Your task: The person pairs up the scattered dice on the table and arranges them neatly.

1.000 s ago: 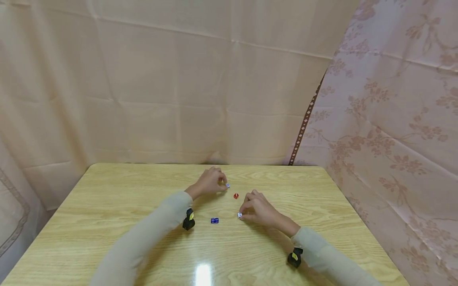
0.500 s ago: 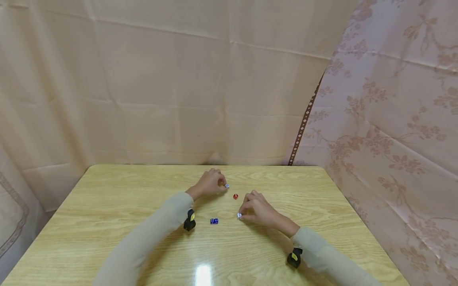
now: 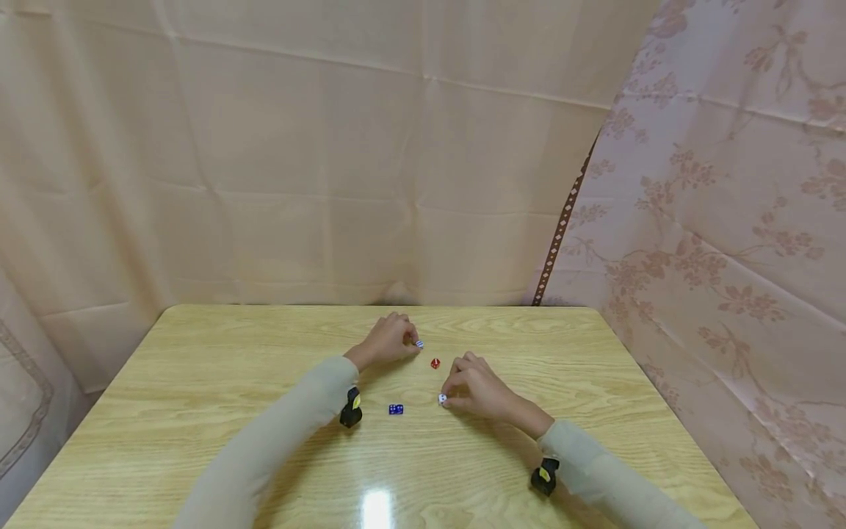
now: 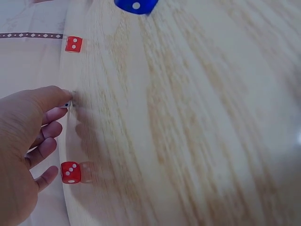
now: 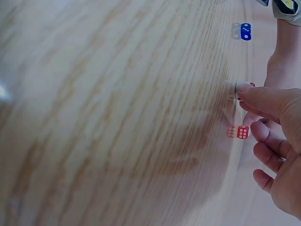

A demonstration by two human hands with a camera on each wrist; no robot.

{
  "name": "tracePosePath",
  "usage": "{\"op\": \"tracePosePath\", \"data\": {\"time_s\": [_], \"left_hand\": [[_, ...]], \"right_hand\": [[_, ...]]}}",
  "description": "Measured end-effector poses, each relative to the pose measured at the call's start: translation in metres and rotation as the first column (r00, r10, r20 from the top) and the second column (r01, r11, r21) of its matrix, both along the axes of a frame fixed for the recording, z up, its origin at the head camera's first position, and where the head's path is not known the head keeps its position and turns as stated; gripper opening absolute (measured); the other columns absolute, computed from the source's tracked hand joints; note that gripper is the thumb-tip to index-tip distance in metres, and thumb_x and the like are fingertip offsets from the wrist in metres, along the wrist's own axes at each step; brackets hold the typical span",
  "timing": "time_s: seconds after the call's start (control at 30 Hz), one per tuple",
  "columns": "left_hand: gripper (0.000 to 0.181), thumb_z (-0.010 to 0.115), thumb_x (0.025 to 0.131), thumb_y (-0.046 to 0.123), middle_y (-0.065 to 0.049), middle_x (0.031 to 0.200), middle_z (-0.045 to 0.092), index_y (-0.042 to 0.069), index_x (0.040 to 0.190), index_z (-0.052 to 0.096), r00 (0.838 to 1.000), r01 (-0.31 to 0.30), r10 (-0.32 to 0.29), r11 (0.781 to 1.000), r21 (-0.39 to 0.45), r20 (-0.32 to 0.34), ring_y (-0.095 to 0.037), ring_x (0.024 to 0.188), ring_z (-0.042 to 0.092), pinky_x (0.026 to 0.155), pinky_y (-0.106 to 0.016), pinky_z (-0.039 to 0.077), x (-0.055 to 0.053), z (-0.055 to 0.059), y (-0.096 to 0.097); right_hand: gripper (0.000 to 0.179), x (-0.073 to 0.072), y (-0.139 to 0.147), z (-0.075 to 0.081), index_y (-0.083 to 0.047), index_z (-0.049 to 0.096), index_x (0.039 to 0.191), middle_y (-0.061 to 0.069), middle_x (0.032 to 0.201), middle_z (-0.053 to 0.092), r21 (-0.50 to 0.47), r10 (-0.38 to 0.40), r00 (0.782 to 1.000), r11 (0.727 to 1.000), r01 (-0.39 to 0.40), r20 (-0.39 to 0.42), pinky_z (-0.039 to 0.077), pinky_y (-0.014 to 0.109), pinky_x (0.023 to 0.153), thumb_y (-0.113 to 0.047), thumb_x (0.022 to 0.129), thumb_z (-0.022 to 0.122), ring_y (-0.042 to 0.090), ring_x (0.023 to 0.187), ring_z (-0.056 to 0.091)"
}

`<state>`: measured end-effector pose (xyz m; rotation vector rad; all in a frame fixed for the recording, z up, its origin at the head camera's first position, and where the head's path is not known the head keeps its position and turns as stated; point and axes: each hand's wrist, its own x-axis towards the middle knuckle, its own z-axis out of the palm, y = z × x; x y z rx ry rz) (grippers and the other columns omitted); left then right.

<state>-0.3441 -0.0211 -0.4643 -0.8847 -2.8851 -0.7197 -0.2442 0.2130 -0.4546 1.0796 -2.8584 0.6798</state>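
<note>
Toward the far side of the table, my left hand (image 3: 388, 339) pinches a small blue-and-white striped die (image 3: 419, 344) between thumb and fingertips. Nearer and to the right, my right hand (image 3: 479, 386) pinches a white die (image 3: 442, 399) with dark pips, low over the wood. Between the hands lies a red die (image 3: 435, 363). Blue dice (image 3: 396, 409) with white pips sit to the left of the right hand. Two red dice show in the left wrist view, one upper (image 4: 74, 44) and one lower (image 4: 71, 172). Thumb and fingers mostly cover the held dice in both wrist views.
The light wood table (image 3: 264, 389) reflects a bright spot near its front. Beige curtain (image 3: 297, 162) hangs behind the far edge, and a pink floral cloth (image 3: 727, 220) hangs at the right. Each wrist wears a black camera, as on the left (image 3: 351, 408).
</note>
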Motion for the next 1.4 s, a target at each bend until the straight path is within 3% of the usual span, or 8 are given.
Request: {"op": "tracePosePath", "data": {"time_s": [0.5, 1.03, 1.4], "left_hand": [[0.011, 0.08, 0.087, 0.024, 0.002, 0.086, 0.06, 0.014, 0.085, 0.075, 0.999, 0.034, -0.034, 0.999, -0.031, -0.008, -0.015, 0.086, 0.047, 0.081, -0.035, 0.039, 0.009, 0.003, -0.008], [0.011, 0.083, 0.082, 0.024, 0.007, 0.083, 0.059, 0.018, 0.081, 0.075, 0.992, 0.125, -0.125, 0.991, -0.045, 0.0, -0.011, 0.083, 0.046, 0.082, -0.035, 0.04, 0.041, 0.005, -0.015], [0.01, 0.082, 0.08, 0.022, 0.008, 0.082, 0.058, 0.019, 0.077, 0.073, 0.994, 0.112, -0.112, 0.993, -0.045, 0.001, -0.013, 0.082, 0.046, 0.081, -0.037, 0.037, 0.062, 0.006, -0.01]], "right_hand": [[0.009, -0.002, -0.001, 0.001, -0.016, 0.081, 0.091, -0.004, 0.089, 0.061, 0.0, -0.002, 1.0, 1.0, 0.002, 0.01, 0.028, 0.028, 0.08, -0.023, 0.085, 0.082, 0.007, 0.084, 0.037], [0.008, -0.001, 0.0, -0.001, -0.017, 0.081, 0.09, -0.004, 0.088, 0.061, 0.004, 0.002, 1.0, 1.0, -0.002, -0.005, 0.027, 0.027, 0.079, -0.023, 0.085, 0.082, 0.007, 0.083, 0.036], [0.005, 0.0, -0.001, -0.003, -0.018, 0.081, 0.088, -0.005, 0.086, 0.061, -0.011, 0.007, 1.0, 1.0, -0.008, -0.025, 0.027, 0.027, 0.078, -0.022, 0.084, 0.083, 0.007, 0.082, 0.036]]}}
